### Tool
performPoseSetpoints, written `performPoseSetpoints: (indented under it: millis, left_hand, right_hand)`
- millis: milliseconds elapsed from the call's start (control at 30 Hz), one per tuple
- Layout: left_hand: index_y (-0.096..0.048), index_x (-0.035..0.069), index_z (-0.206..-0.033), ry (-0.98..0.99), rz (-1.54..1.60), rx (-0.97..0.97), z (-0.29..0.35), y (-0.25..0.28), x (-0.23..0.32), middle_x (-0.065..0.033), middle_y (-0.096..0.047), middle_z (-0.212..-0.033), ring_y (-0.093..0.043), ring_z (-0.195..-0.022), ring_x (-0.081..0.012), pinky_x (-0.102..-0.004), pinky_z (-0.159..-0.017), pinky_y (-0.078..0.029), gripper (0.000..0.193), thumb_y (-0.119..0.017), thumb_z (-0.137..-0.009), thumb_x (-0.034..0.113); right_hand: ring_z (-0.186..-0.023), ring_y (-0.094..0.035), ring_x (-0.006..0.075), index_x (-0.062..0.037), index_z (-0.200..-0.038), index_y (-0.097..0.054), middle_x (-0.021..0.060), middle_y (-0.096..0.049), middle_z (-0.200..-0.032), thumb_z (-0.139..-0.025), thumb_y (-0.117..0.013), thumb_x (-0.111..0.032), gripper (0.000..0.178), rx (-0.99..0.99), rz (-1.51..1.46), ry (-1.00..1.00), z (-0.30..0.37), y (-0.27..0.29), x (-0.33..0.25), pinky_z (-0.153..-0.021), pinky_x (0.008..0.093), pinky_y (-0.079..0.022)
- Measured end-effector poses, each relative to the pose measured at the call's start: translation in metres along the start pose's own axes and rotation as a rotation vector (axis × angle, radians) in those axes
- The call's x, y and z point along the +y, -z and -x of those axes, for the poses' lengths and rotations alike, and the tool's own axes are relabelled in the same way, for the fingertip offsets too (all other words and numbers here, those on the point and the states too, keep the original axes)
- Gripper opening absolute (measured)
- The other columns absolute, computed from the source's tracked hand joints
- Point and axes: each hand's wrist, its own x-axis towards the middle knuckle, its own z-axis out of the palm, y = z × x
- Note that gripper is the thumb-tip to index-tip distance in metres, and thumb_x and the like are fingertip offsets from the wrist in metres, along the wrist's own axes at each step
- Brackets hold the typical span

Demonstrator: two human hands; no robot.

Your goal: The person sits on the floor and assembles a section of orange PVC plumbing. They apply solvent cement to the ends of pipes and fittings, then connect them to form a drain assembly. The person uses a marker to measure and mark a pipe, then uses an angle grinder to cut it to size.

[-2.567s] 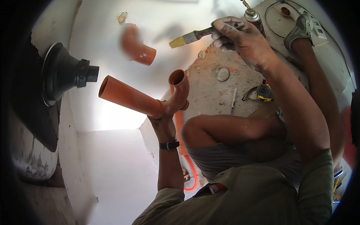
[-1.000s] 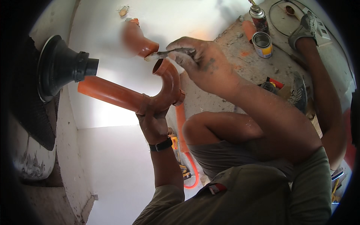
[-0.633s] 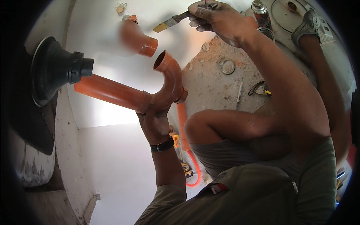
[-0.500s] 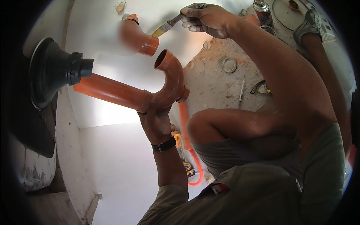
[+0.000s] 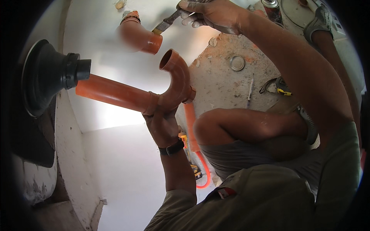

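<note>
My left hand (image 5: 163,127) grips an orange P-trap pipe (image 5: 179,82) from below, its fingers wrapped near the joint with the long straight tube. The trap's curved open end points up toward an orange elbow pipe (image 5: 140,37) that comes out of the wall; a gap separates the two. My right hand (image 5: 214,14) pinches the handle of a flat paintbrush (image 5: 166,24), and the bristles touch the top of the elbow near its open end. At the straight tube's far end hangs a black drain fitting (image 5: 54,75), its outlet close to the tube's mouth.
On the dusty floor lie a round metal lid (image 5: 236,63), a pen-like white stick (image 5: 250,90) and a tape measure (image 5: 283,87). A metal can (image 5: 273,9) stands at the far right. Beside my left wrist are another orange pipe (image 5: 190,127) and a red hose (image 5: 204,165).
My right hand and the brush have shifted slightly left and up in view, with the bristles still on the elbow. My left hand keeps its hold on the trap. More of the tape measure shows.
</note>
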Motion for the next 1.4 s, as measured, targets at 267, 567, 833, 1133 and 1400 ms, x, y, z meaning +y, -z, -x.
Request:
performPoseSetpoints:
  millis: [267, 567, 833, 1133, 1400]
  left_hand:
    - [-0.056, 0.002, -0.121, -0.05, 0.024, 0.048, -0.007, -0.001, -0.008, -0.0083, -0.058, -0.11, -0.06, -0.105, -0.0229, -0.0443, -0.089, -0.055, 0.032, -0.065, -0.089, 0.001]
    - [-0.056, 0.003, -0.113, -0.163, -0.243, -0.079, -0.001, 0.02, -0.016, -0.0062, -0.06, -0.103, -0.063, -0.098, -0.0182, -0.0379, -0.084, -0.057, 0.025, -0.063, -0.089, -0.001]
    - [-0.054, 0.006, -0.117, -0.261, -0.45, 0.008, 0.009, 0.035, -0.021, -0.0043, -0.062, -0.108, -0.064, -0.093, -0.0145, -0.0336, -0.078, -0.056, 0.03, -0.063, -0.089, 0.0]
    - [-0.057, 0.006, -0.115, 0.054, 0.089, 0.155, 0.012, 0.029, -0.026, -0.0053, -0.063, -0.106, -0.065, -0.092, -0.0154, -0.0323, -0.077, -0.055, 0.032, -0.065, -0.086, -0.003]
    - [-0.057, 0.004, -0.112, 0.035, 0.103, -0.026, 0.008, 0.019, -0.033, -0.006, -0.065, -0.102, -0.067, -0.089, -0.018, -0.0323, -0.076, -0.057, 0.028, -0.065, -0.086, -0.003]
  right_hand:
    - [-0.088, -0.07, 0.0227, -0.0075, -0.117, -0.066, 0.0059, -0.069, -0.103, -0.1, -0.064, -0.021, 0.023, 0.383, 0.457, 0.715, 0.074, -0.079, 0.003, -0.078, 0.0329, -0.057]
    - [-0.085, -0.068, 0.0266, -0.0109, -0.094, -0.066, 0.0076, -0.064, -0.089, -0.079, -0.073, -0.017, 0.018, 0.075, 0.73, 0.74, 0.109, -0.126, -0.016, -0.077, 0.0394, -0.056]
    - [-0.091, -0.067, 0.0215, -0.0135, -0.085, -0.071, 0.0038, -0.066, -0.09, -0.081, -0.074, -0.023, 0.01, 0.015, 0.991, 0.784, 0.076, -0.18, -0.012, -0.074, 0.0362, -0.051]
    - [-0.094, -0.065, 0.0207, -0.0058, -0.098, -0.068, 0.0072, -0.064, -0.095, -0.079, -0.077, -0.02, 0.025, -0.045, 1.352, 0.468, 0.054, -0.181, -0.023, -0.079, 0.0337, -0.051]
    - [-0.091, -0.066, 0.0234, -0.0084, -0.095, -0.07, 0.0069, -0.064, -0.096, -0.081, -0.072, -0.021, 0.019, 0.157, 1.137, 0.713, 0.115, -0.126, -0.011, -0.082, 0.0369, -0.053]
